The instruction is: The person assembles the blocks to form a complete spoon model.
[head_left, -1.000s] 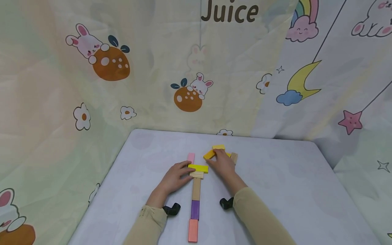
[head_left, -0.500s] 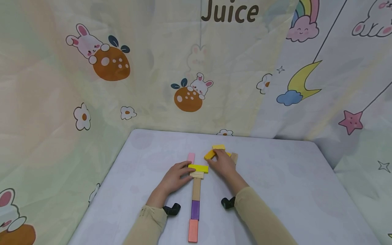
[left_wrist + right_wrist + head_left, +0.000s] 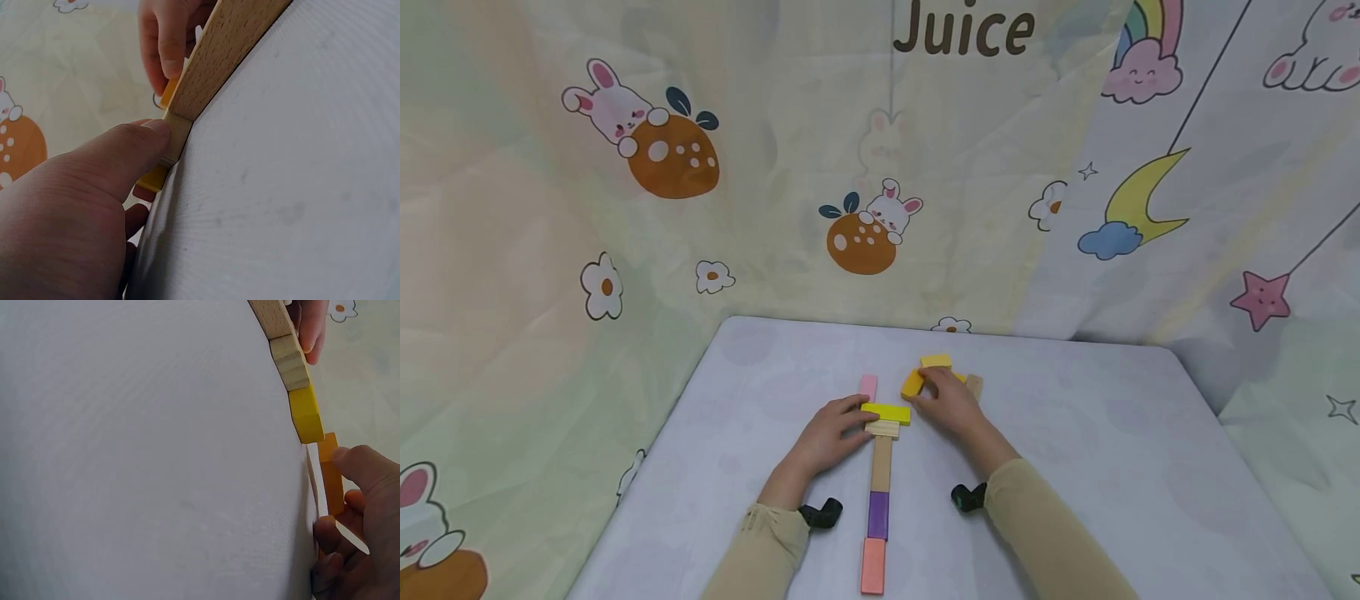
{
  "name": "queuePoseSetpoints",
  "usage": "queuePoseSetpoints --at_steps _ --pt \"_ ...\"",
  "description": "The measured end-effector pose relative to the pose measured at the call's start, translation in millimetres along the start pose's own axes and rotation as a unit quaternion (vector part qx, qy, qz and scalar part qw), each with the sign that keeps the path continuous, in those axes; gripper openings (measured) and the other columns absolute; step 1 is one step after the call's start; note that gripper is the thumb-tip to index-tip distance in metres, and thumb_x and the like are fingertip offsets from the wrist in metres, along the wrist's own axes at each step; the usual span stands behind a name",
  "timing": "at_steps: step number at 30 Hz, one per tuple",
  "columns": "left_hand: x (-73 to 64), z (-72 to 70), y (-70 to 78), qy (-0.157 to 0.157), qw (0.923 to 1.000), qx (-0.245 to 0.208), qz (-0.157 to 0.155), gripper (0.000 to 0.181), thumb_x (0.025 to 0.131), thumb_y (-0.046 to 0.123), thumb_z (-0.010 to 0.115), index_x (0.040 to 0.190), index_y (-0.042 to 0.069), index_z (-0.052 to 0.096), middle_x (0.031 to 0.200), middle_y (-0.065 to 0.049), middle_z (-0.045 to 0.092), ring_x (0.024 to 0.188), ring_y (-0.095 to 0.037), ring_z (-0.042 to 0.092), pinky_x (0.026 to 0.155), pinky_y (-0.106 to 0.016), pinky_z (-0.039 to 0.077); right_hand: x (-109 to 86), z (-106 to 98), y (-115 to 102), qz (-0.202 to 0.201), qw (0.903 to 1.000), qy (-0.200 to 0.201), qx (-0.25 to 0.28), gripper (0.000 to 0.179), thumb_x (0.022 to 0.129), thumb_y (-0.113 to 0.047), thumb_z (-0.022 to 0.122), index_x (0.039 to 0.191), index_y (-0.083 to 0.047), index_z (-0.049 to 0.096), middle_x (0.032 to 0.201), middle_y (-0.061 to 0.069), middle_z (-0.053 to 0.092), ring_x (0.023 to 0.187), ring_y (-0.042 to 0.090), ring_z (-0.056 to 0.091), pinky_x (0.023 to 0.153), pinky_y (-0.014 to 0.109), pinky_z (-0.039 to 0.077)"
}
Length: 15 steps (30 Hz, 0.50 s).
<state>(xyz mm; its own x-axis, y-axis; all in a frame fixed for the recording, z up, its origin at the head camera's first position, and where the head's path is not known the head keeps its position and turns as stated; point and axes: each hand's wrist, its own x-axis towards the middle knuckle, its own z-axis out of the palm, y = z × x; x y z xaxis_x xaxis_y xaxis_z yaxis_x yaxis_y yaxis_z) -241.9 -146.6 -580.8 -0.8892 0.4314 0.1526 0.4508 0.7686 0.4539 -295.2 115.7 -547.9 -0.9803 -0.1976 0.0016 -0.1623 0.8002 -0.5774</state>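
Observation:
An orange-yellow wooden block [image 3: 912, 384] is pinched between thumb and fingers of my right hand [image 3: 952, 407]; in the right wrist view it slants close to the table. My left hand [image 3: 826, 435] rests at the left end of a bright yellow block [image 3: 892, 414] and a pale wood block [image 3: 886, 429], both lying crosswise. In the left wrist view its thumb touches the pale block. A pink block [image 3: 868, 384] lies just behind the yellow one. Below the pale block run a tan block [image 3: 881, 463], a purple block [image 3: 877, 514] and a salmon block [image 3: 872, 567], end to end.
Behind my right hand lie another yellow block [image 3: 936, 360] and a tan block [image 3: 974, 386], with one more yellow piece mostly hidden by the fingers. The white table [image 3: 1075, 467] meets a printed cloth backdrop [image 3: 760, 167] at its far edge.
The orange-yellow block has turned to a steeper angle and shifted slightly right in my right hand. My right wrist and forearm have swung a little to the right. My left hand stays put.

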Motion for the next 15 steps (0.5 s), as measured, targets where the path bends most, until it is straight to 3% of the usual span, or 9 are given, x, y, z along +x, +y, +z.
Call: queuePoseSetpoints --at_steps 8,15 --pt "1.0 1.2 -0.2 0.002 1.0000 -0.002 -0.003 0.037 0.096 0.044 0.062 0.132 0.036 0.063 0.153 0.010 0.043 0.140 -0.021 0.042 0.116 -0.045 0.038 -0.9 -1.2 6.1 -0.030 0.9993 -0.020 -0.015 0.059 0.090 -0.040 0.072 0.142 -0.020 0.053 0.147 0.002 0.051 0.116 0.021 0.055 0.103 0.041 0.050" --pt "0.5 0.6 1.2 0.002 1.0000 -0.003 -0.005 0.037 0.096 0.044 0.062 0.132 0.037 0.062 0.153 0.010 0.043 0.140 -0.021 0.043 0.115 -0.045 0.039 -0.9 -0.5 9.3 -0.043 0.9985 -0.032 -0.012 0.058 0.092 -0.039 0.070 0.144 -0.022 0.052 0.149 -0.001 0.051 0.137 0.022 0.047 0.114 0.045 0.042"
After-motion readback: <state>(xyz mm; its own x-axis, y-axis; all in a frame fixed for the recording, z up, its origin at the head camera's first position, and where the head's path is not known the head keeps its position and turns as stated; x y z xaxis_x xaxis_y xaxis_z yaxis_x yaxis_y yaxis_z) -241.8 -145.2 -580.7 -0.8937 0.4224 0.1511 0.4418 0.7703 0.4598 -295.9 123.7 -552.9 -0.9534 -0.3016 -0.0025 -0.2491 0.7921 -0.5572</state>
